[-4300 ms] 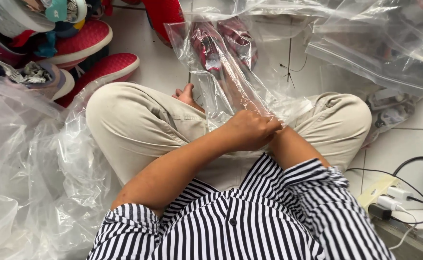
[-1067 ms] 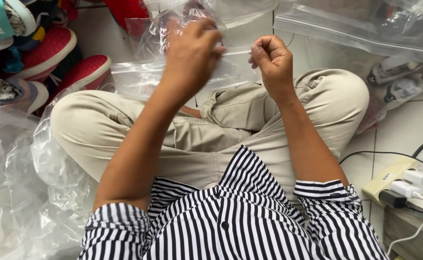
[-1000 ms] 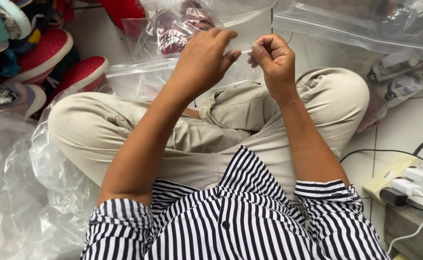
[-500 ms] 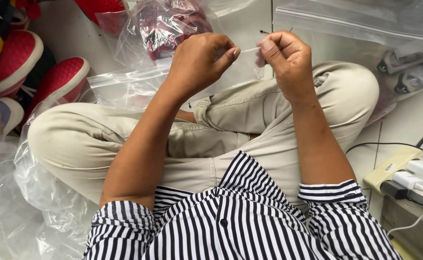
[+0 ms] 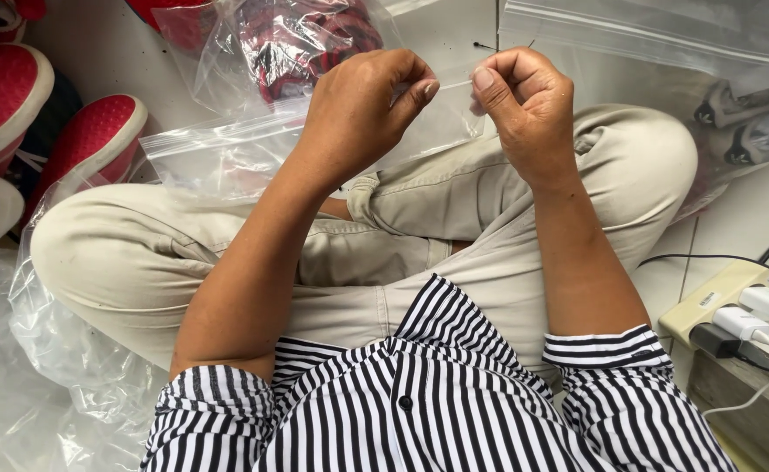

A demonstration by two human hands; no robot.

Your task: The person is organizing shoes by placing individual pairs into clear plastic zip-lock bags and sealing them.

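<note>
I sit cross-legged on the floor (image 5: pixel 751 227), looking down at my two hands raised over my knees. My left hand (image 5: pixel 358 109) and right hand (image 5: pixel 524 100) each pinch the top edge of a clear zip bag (image 5: pixel 244 153), thumb against forefinger, each grip clenched on the plastic. The two grips sit near each other, the right at three o'clock from the left, a short stretch of the seal between them. The seal's long axis runs nine to three; most of the bag trails toward nine o'clock from my left hand, which is nearer its bulk. A red shoe in another bag (image 5: pixel 301 39) lies at twelve o'clock. Loose red shoes (image 5: pixel 96 131) lie at ten o'clock.
</note>
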